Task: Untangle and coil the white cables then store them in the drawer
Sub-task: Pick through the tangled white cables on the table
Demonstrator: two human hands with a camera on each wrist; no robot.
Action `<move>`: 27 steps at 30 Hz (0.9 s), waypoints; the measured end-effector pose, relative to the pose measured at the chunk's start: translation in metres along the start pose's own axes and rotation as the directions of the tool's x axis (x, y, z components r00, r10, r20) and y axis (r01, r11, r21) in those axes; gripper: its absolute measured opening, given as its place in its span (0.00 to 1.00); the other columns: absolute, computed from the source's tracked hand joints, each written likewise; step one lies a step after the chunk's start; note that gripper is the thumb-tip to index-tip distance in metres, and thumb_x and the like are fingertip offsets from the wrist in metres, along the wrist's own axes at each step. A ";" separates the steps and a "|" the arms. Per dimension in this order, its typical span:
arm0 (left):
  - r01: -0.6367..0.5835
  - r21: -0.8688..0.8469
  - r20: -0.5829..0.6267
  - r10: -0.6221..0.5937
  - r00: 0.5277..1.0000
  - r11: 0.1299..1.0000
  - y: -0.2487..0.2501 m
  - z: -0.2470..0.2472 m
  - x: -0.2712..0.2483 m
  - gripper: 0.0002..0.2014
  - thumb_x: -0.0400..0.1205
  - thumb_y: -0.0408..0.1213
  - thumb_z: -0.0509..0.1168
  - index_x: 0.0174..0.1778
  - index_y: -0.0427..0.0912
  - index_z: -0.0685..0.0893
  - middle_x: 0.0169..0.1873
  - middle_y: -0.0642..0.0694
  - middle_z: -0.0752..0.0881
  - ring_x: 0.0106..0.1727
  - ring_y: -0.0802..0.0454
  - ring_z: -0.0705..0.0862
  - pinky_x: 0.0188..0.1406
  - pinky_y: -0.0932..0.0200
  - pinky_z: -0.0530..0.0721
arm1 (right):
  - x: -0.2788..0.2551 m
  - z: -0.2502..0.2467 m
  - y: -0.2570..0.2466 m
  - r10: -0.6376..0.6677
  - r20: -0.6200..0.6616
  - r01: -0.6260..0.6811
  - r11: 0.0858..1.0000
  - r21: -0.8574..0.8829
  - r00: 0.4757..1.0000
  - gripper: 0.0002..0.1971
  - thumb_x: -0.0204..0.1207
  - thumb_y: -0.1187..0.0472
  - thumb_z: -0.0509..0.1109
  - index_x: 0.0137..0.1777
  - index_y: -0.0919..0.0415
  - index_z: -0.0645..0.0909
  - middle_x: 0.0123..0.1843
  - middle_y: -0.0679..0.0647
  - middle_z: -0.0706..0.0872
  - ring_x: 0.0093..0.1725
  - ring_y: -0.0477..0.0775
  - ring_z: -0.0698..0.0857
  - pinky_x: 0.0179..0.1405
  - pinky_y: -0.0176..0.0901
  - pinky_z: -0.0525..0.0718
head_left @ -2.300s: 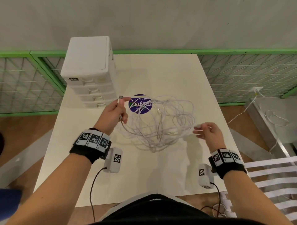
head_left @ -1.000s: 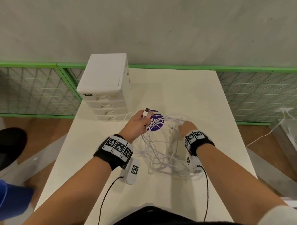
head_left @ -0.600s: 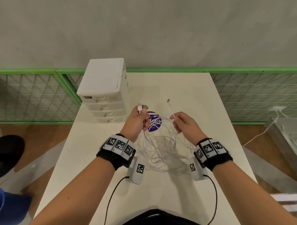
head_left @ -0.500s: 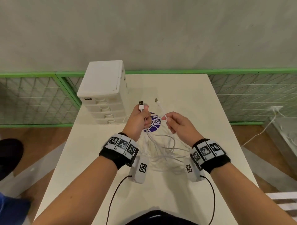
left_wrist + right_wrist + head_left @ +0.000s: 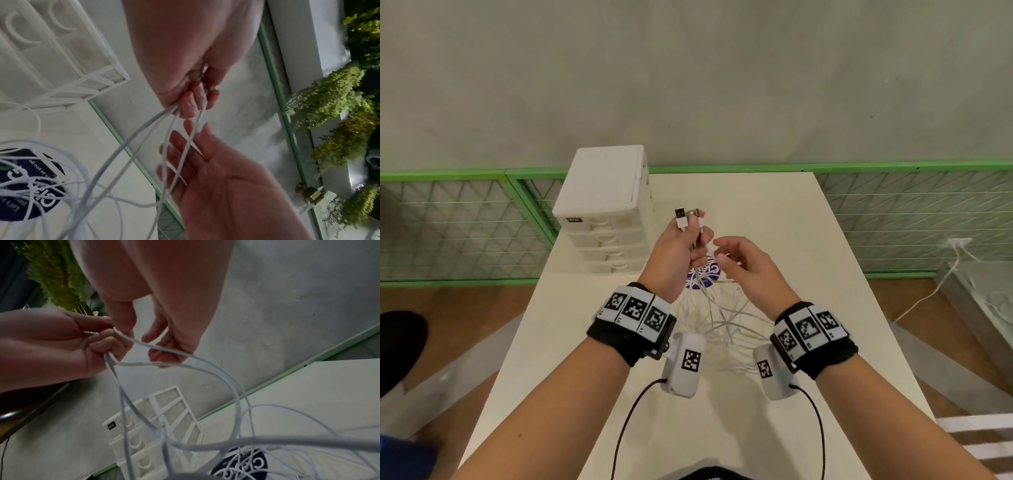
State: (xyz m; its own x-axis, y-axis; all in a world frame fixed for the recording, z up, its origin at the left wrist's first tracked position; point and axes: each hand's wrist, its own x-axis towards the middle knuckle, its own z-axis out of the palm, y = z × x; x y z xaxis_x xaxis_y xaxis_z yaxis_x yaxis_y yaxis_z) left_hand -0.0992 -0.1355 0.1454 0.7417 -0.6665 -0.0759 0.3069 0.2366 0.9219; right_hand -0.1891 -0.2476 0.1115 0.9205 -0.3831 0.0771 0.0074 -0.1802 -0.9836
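My left hand (image 5: 686,241) is raised above the table and grips two ends of the white cables (image 5: 722,318); two USB plugs (image 5: 681,217) stick up side by side from its fist. The strands hang down to a loose tangle on the table (image 5: 808,240) between my wrists. My right hand (image 5: 726,255) hovers just right of the left, fingers relaxed and holding nothing. In the left wrist view the cables (image 5: 127,142) run from the left hand (image 5: 191,97) across the open right palm (image 5: 226,186). In the right wrist view the strands (image 5: 216,369) pass in front of loose fingertips (image 5: 164,356).
A white drawer unit (image 5: 606,212) with its drawers closed stands at the back left of the table. A round purple sticker (image 5: 703,275) lies under the cables. A green mesh fence (image 5: 893,219) and a wall are behind. Another cable trails on the floor at right (image 5: 928,294).
My right hand picked a second cable end out of the tangle, carried it to the left hand and let go. The left hand now holds both plugs, lifted higher.
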 end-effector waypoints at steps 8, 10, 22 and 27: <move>-0.044 0.035 0.024 0.043 0.999 0.998 0.011 0.001 -0.006 0.09 0.88 0.41 0.50 0.49 0.44 0.73 0.27 0.53 0.75 0.23 0.58 0.62 0.24 0.64 0.64 | -0.003 0.026 -0.003 -0.027 0.276 0.031 0.999 -0.013 0.961 0.05 0.82 0.58 0.62 0.53 0.57 0.76 0.36 0.52 0.85 0.39 0.49 0.84 0.51 0.39 0.80; -0.100 -0.004 -0.005 0.100 0.995 0.995 0.016 -0.006 -0.004 0.09 0.88 0.40 0.49 0.47 0.44 0.72 0.27 0.53 0.75 0.22 0.60 0.63 0.23 0.65 0.65 | -0.004 0.028 0.003 -0.008 0.288 0.043 0.993 -0.113 0.958 0.05 0.83 0.58 0.61 0.48 0.52 0.78 0.31 0.51 0.81 0.35 0.47 0.81 0.46 0.38 0.77; 0.318 0.584 -0.405 -0.071 0.912 0.747 -0.007 -0.074 0.012 0.23 0.74 0.51 0.72 0.57 0.39 0.77 0.49 0.43 0.82 0.51 0.46 0.80 0.52 0.52 0.78 | 0.013 0.005 0.013 0.012 0.131 0.044 0.910 -0.413 0.991 0.12 0.82 0.53 0.61 0.45 0.51 0.86 0.36 0.47 0.88 0.38 0.41 0.84 0.45 0.44 0.80; -0.051 0.935 -0.107 0.415 0.903 0.351 -0.006 -0.072 0.010 0.21 0.77 0.43 0.71 0.63 0.37 0.80 0.62 0.38 0.79 0.67 0.42 0.75 0.71 0.52 0.70 | 0.022 0.004 0.014 0.056 0.195 0.061 0.833 -0.550 0.979 0.12 0.80 0.52 0.63 0.43 0.52 0.87 0.33 0.43 0.83 0.31 0.37 0.77 0.36 0.38 0.72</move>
State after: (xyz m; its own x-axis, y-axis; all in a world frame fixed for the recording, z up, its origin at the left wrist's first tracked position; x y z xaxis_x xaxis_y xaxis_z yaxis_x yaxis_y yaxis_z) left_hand -0.0509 -0.0931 0.1120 0.8612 -0.4284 0.2737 -0.4877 -0.5441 0.6827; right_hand -0.1676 -0.2548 0.0992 0.9778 -0.2090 -0.0116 -0.1522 -0.6716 -0.7251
